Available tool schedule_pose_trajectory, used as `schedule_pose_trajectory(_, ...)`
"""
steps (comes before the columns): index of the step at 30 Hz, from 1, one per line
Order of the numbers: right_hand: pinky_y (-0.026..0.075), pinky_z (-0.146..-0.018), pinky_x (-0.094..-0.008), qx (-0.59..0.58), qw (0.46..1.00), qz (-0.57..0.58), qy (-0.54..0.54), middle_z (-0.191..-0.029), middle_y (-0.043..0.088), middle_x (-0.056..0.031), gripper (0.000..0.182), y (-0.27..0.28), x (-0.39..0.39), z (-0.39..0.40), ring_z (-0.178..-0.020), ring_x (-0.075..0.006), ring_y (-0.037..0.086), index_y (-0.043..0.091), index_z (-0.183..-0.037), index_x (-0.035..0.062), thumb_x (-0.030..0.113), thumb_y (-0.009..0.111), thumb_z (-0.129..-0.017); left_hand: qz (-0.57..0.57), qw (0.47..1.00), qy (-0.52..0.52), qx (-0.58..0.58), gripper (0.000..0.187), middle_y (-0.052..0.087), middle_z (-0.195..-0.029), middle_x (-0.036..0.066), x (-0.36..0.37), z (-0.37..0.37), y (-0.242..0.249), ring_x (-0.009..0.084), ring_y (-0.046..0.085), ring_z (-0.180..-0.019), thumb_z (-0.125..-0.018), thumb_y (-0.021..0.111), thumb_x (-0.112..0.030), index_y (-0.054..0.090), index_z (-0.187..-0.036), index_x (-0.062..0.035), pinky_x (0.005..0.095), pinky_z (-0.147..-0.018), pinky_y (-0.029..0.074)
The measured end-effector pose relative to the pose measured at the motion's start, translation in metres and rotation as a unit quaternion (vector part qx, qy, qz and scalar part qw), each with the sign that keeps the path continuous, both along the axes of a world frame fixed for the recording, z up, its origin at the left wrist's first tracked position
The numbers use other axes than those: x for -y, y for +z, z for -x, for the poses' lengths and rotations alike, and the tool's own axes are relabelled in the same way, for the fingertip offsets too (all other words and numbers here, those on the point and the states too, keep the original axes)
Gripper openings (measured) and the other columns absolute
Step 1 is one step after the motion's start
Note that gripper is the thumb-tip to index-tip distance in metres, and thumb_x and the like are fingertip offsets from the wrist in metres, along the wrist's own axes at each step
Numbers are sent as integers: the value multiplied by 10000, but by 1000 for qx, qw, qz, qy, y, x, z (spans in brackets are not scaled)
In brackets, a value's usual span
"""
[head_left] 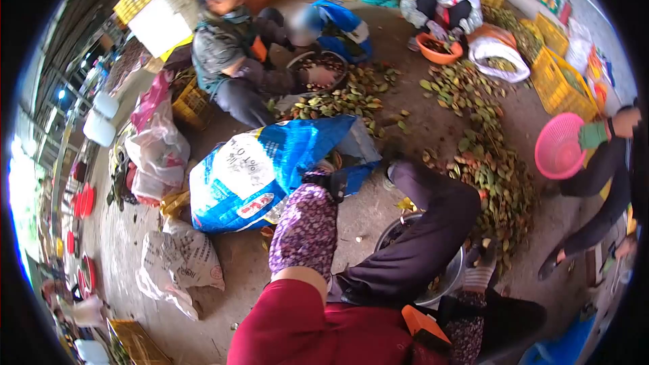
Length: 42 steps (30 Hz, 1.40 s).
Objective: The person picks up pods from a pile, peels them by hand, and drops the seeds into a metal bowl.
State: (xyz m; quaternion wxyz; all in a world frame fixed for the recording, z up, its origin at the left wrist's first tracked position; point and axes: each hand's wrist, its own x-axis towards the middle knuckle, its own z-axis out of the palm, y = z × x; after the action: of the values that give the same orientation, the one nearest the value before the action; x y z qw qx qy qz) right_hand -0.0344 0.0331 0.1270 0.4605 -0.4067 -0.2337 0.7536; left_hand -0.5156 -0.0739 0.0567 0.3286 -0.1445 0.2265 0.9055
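My left arm, in a purple floral sleeve, reaches forward to a blue and white woven sack [297, 142] lying on its side. At the sack's mouth is my left hand [336, 182], its fingers hidden by the sack. My right hand [481, 255], in a dark glove with a striped cuff, is low beside my bent knee, at the edge of a leaf pile [497, 189]. Its fingers are too dark and small to make out. Partly covered by my leg, a metal basin [446, 284] stands close to that hand.
One person [226, 47] has a hand in a basin of dark pieces [321, 67]. Another sits behind an orange bowl [439, 49]. At the right, a person's gloved hand is by a pink basket [560, 145]. A white sack [181, 260] and yellow crates [561, 84] stand around.
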Motion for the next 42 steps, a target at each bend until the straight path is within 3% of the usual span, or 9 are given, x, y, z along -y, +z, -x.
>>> schedule_pose_trajectory(6, 490, -631, -316, 314, 900, -302, 33, -788, 579, -36, 256, 6, 15, 25, -709, -150, 562, 569, -962, 54, 289, 472, -929, 76, 943, -221, -237, 270, 617, -900, 96, -13, -141, 77, 145, 573, -743, -905, 423, -162, 524, -1093, 3, 266, -689, 467)
schedule_pose_trajectory(13, 471, -656, -281, -178, 983, -15, 39, -867, 593, -73, 355, 34, 25, 46, -754, -181, 576, 536, -1035, 9, 340, 467, -929, 184, 479, -342, -787, 491, 616, -915, 116, -16, -295, 201, 260, 618, -785, -773, 684, -222, 513, -1204, -59, 339, -706, 494)
schedule_pose_trajectory(25, 454, -574, -229, 108, 942, -204, 245, -715, 579, -52, 455, 99, 29, 25, -562, -102, 543, 506, -1155, 16, 411, 428, -943, 262, 502, -252, -785, 170, 638, -820, 129, -57, -260, 135, 310, 625, -706, -834, 576, -97, 566, -992, -34, 383, -586, 489)
schedule_pose_trajectory(27, 438, -566, -217, 51, 972, -150, 174, -753, 570, -48, 390, 78, 12, 15, -598, -85, 528, 517, -1147, 20, 345, 471, -936, 385, 198, -65, -899, 177, 615, -724, 92, -75, -173, 79, 240, 576, -595, -895, 468, -153, 601, -965, -59, 337, -533, 472)
schedule_pose_trajectory(28, 430, -535, -218, 18, 989, -129, 74, -769, 554, -40, 371, 66, 3, 7, -593, -105, 526, 526, -1120, -4, 298, 528, -904, 449, 190, -145, -861, 202, 618, -767, 100, -70, -128, 66, 222, 575, -614, -890, 470, -199, 608, -988, -87, 322, -526, 468)
schedule_pose_trajectory(30, 491, -574, -248, -47, 993, -59, -95, -819, 565, -53, 303, 34, -14, -14, -620, -152, 558, 541, -1083, -33, 132, 612, -838, 524, 579, -253, -571, 299, 637, -959, 176, -49, -41, 8, 319, 616, -868, -872, 497, -255, 585, -1109, -96, 405, -666, 493)
schedule_pose_trajectory(33, 521, -608, -286, -55, 989, -40, -132, -851, 593, -80, 262, 7, -21, -39, -661, -172, 586, 551, -1061, -33, 97, 602, -839, 587, 233, -236, -739, 424, 617, -1014, 196, -3, 28, 2, 331, 608, -912, -821, 574, -206, 508, -1194, -14, 389, -780, 486)
schedule_pose_trajectory(38, 507, -629, -301, 348, 937, -10, -21, -715, 642, -129, 209, -57, -20, -71, -711, -209, 640, 615, -1001, -17, 125, 538, -868, 471, 518, -481, -528, 526, 571, -1097, 146, -7, -88, 178, 198, 586, -884, -847, 549, -253, 434, -1269, 37, 307, -696, 491)
schedule_pose_trajectory(42, 489, -704, -380, 549, 813, -162, 107, -885, 649, -209, 248, -119, 4, -57, -825, -333, 629, 621, -1005, -29, 157, 524, -871, 308, 436, -550, -642, 477, 569, -1128, 147, -33, -188, 323, 177, 557, -943, -832, 543, -123, 430, -1265, 42, 284, -805, 451)
